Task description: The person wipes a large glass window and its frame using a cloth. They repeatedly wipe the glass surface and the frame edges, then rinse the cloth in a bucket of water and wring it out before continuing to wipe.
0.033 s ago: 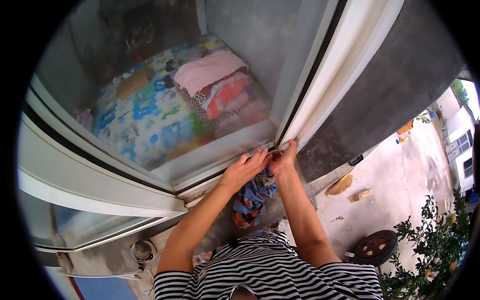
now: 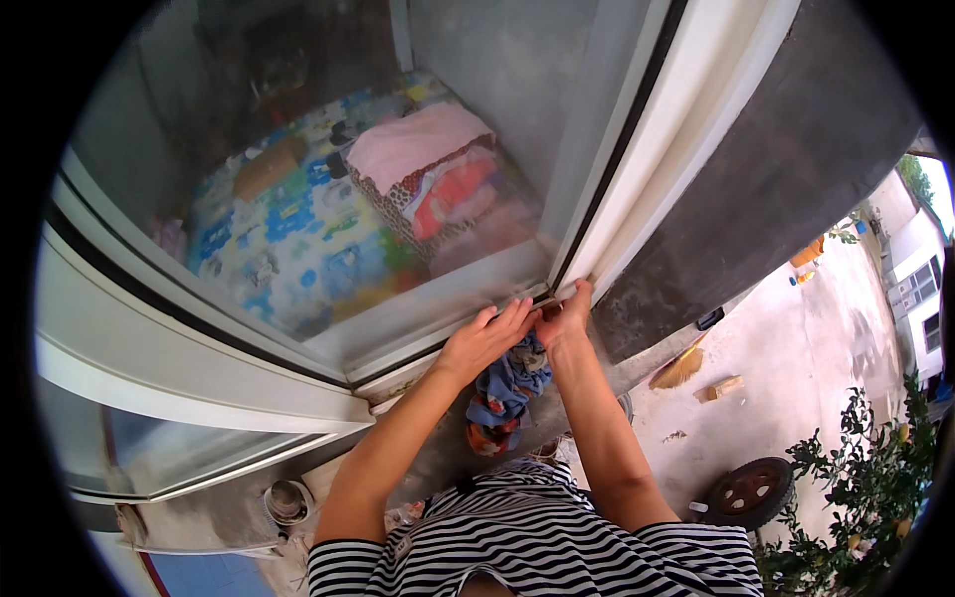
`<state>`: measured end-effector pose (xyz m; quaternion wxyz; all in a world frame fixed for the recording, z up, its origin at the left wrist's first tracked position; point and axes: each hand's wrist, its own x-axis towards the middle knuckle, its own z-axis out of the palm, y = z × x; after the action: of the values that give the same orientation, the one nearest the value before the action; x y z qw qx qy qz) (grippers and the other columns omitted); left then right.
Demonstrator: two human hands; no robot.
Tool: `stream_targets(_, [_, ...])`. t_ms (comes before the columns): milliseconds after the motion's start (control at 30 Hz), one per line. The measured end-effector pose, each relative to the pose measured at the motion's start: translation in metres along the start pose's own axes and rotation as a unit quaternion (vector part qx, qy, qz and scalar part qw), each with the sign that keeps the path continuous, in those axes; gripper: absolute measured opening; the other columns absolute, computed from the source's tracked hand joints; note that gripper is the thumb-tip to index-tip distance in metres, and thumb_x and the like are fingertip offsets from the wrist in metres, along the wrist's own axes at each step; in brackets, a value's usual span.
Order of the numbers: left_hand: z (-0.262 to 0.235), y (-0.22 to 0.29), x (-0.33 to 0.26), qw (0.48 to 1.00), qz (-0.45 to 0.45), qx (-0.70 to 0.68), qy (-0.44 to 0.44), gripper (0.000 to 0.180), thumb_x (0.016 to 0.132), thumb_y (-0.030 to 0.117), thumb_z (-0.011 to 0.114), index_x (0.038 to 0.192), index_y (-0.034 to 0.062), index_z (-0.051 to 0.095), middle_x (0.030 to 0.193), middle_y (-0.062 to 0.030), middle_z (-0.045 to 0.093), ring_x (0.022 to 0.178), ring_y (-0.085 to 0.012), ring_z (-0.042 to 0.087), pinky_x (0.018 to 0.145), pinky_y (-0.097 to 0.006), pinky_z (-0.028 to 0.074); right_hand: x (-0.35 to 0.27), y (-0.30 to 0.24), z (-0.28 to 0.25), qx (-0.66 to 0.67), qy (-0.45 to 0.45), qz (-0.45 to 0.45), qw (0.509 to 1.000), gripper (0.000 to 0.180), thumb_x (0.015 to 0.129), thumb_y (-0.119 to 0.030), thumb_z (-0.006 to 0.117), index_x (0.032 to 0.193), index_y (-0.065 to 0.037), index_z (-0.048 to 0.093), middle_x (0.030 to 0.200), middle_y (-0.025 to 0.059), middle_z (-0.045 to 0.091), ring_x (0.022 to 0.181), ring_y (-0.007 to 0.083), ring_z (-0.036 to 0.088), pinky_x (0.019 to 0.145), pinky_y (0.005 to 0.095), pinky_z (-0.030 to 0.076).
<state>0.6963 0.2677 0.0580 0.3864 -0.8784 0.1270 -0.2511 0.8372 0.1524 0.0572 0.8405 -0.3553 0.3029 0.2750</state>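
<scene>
My left hand [image 2: 484,346] lies along the bottom rail of a white-framed window [image 2: 398,368], near its lower right corner. Its fingers are stretched out, with the tips touching a dark strip on the rail. Right at that corner is my right hand [image 2: 564,320], its thumb extended up against the upright frame and apart from the fingers. Those fingers are partly hidden beside the left fingertips. Just below both hands hangs or lies a crumpled blue cloth [image 2: 512,383] with orange-red patches; whether either hand touches it is unclear.
Behind the glass lies a bed with a colourful sheet [image 2: 308,259] and a pink folded cover [image 2: 418,144]. A dark wall [image 2: 736,199] adjoins the frame. Outside are a broom head [image 2: 679,368], a block [image 2: 724,387], a wheel [image 2: 748,494] and a leafy plant [image 2: 856,488]. A pot [image 2: 286,501] stands lower left.
</scene>
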Motion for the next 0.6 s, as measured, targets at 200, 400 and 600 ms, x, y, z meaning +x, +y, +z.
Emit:
stream_targets(200, [-0.012, -0.01, 0.008, 0.997, 0.031, -0.067, -0.02, 0.052, 0.094, 0.03, 0.05, 0.144, 0.0146, 0.05, 0.157, -0.0023, 0.038, 0.147, -0.02, 0.027, 0.117, -0.039, 0.02, 0.004, 0.009, -0.011, -0.075, -0.001, -0.023, 0.997, 0.066, 0.093, -0.065, 0.048, 0.128, -0.01, 0.054, 0.113, 0.0112, 0.059, 0.099, 0.0235, 0.054, 0.083, 0.0368, 0.044])
stream_targets(400, [-0.067, -0.073, 0.111, 0.993, 0.111, 0.021, 0.011, 0.051, 0.094, 0.028, 0.05, 0.14, 0.007, 0.055, 0.154, -0.0044, 0.043, 0.15, -0.0225, 0.024, 0.122, -0.043, 0.015, -0.028, 0.025, -0.014, -0.221, -0.118, -0.314, 0.916, 0.081, 0.099, -0.042, 0.058, 0.156, 0.0, 0.02, 0.16, 0.0206, 0.027, 0.149, 0.0305, 0.026, 0.118, 0.0376, 0.026])
stream_targets(600, [-0.075, -0.096, 0.157, 0.97, 0.23, 0.075, -0.034, 0.061, 0.093, 0.036, 0.05, 0.145, 0.0045, 0.049, 0.159, -0.0039, 0.035, 0.152, -0.0243, 0.019, 0.126, -0.047, 0.005, -0.044, 0.039, -0.004, -0.315, -0.046, -0.554, 0.769, 0.065, 0.105, -0.025, 0.044, 0.154, 0.008, 0.017, 0.16, 0.029, 0.02, 0.15, 0.0398, 0.016, 0.122, 0.0439, 0.013])
